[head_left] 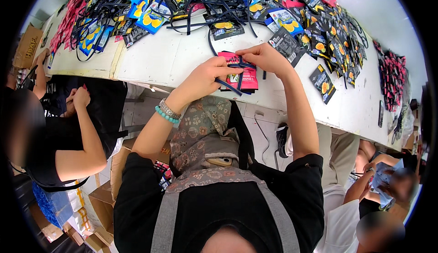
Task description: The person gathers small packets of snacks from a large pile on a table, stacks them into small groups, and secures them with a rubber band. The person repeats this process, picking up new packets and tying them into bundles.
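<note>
Near the table's front edge lies a small pink packet [249, 81], with dark edges below it that look like more packets. A dark flat strap [231, 88] crosses its face, and another runs over it lengthwise. My left hand [206, 77] grips the packet from the left, its fingers pressing the straps against the front. My right hand [270, 59] is closed at the packet's upper right, thumb and index finger pinching the strap there. The fingertips hide part of the crossing.
Dark straps [200, 0] lie tangled over blue packets [151, 20] at the back. Black packets [335, 48] heap up at right; one single black packet [322, 84] lies near the edge. A bundled pink pile [393, 77] stands far right. Other people sit at both sides.
</note>
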A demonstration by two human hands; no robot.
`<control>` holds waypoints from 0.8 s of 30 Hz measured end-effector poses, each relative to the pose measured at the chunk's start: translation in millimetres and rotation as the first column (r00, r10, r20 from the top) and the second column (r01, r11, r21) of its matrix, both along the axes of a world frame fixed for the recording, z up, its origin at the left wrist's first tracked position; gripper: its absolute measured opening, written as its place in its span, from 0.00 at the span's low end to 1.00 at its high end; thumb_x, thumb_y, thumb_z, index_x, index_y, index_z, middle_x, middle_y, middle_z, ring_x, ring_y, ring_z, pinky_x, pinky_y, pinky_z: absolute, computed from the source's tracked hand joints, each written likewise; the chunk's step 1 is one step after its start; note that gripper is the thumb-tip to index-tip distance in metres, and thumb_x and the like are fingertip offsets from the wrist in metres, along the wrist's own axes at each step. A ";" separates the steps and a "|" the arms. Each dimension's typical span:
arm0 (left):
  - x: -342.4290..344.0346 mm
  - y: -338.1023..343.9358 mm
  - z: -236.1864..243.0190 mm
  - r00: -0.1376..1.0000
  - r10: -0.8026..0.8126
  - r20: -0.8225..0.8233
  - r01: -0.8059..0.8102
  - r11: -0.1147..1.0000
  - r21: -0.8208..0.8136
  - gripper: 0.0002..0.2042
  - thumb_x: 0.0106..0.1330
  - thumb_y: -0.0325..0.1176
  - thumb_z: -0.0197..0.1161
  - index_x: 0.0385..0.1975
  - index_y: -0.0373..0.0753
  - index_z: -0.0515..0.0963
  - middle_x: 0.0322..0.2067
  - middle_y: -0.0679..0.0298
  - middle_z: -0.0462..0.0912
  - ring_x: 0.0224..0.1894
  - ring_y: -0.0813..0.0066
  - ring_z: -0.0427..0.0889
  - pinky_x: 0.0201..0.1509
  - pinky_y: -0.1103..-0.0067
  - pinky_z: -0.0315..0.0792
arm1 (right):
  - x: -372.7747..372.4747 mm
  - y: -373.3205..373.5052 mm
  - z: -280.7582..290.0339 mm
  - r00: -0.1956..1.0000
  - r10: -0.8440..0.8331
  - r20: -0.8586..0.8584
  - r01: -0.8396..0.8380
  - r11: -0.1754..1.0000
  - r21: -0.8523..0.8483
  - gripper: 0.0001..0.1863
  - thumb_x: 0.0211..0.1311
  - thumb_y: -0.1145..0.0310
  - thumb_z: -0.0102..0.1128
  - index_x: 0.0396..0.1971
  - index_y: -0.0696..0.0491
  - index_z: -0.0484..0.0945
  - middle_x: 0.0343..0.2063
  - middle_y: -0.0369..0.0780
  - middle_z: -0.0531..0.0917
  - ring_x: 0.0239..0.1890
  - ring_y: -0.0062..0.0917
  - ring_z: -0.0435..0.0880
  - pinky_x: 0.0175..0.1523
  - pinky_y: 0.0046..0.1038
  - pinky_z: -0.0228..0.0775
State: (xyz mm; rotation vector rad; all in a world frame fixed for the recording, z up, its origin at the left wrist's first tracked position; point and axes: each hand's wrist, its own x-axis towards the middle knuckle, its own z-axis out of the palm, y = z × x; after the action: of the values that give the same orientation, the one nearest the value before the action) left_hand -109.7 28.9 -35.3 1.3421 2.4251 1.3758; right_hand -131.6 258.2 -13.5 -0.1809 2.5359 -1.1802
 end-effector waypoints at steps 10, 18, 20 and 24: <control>11.8 10.4 -3.0 0.995 0.050 -0.089 -0.049 0.999 0.011 0.22 0.43 0.20 0.65 0.43 0.45 0.81 0.30 0.63 0.73 0.35 0.64 0.74 0.40 0.72 0.72 | 36.4 -6.4 -16.7 0.893 -0.433 -0.122 0.436 0.900 -0.003 0.22 0.52 0.50 0.65 0.31 0.57 0.79 0.25 0.44 0.83 0.27 0.29 0.82 0.33 0.27 0.71; 12.9 18.5 -4.8 0.882 0.064 -0.467 -0.040 0.997 0.060 0.22 0.37 0.21 0.65 0.38 0.42 0.81 0.24 0.68 0.70 0.31 0.69 0.72 0.38 0.74 0.71 | 34.6 7.7 -16.1 0.949 -0.308 0.063 0.292 0.788 -0.542 0.10 0.57 0.66 0.64 0.34 0.56 0.77 0.29 0.33 0.79 0.29 0.12 0.73 0.33 0.17 0.64; 11.3 20.2 -1.9 0.855 0.069 -0.515 -0.039 0.997 0.070 0.22 0.36 0.21 0.65 0.38 0.43 0.81 0.24 0.68 0.70 0.31 0.70 0.72 0.39 0.74 0.70 | 39.4 -2.7 -14.1 0.934 -0.340 0.110 0.335 0.725 -0.602 0.10 0.57 0.68 0.63 0.35 0.57 0.77 0.29 0.33 0.79 0.29 0.11 0.73 0.34 0.17 0.66; 5.5 20.5 1.0 0.881 0.017 -0.473 0.014 0.998 0.062 0.22 0.36 0.22 0.65 0.37 0.43 0.81 0.24 0.68 0.70 0.32 0.69 0.72 0.42 0.73 0.69 | 40.1 -6.8 -13.4 0.922 -0.366 0.128 0.362 0.694 -0.623 0.11 0.55 0.70 0.65 0.36 0.59 0.79 0.27 0.34 0.81 0.28 0.12 0.75 0.33 0.16 0.68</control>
State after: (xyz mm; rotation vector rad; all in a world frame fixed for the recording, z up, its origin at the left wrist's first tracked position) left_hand -104.2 49.4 -34.3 1.8867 2.6811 1.2494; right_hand -91.5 251.4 -26.9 0.1816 2.1137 -2.1824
